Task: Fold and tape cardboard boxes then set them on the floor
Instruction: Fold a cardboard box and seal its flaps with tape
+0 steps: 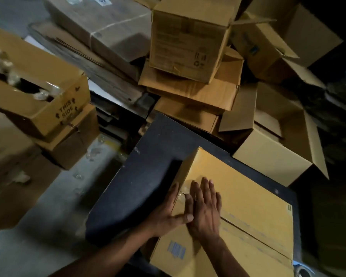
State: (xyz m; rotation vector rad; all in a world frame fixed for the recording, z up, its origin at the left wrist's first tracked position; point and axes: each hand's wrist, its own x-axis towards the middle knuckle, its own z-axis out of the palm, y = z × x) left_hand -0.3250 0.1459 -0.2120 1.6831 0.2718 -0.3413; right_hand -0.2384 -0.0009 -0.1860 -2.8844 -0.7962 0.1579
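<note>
Dark table; stacked boxes crowd behind.

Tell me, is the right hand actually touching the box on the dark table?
Touching. The head view shows the right hand lying flat, fingers straight, on the top of the cardboard box, over its taped seam, with no gap.

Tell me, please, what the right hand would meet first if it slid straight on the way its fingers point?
The right hand lies flat on the box, fingers pointing away; it would likely just cross bare cardboard to the far edge. Depth beyond is unclear.
</note>
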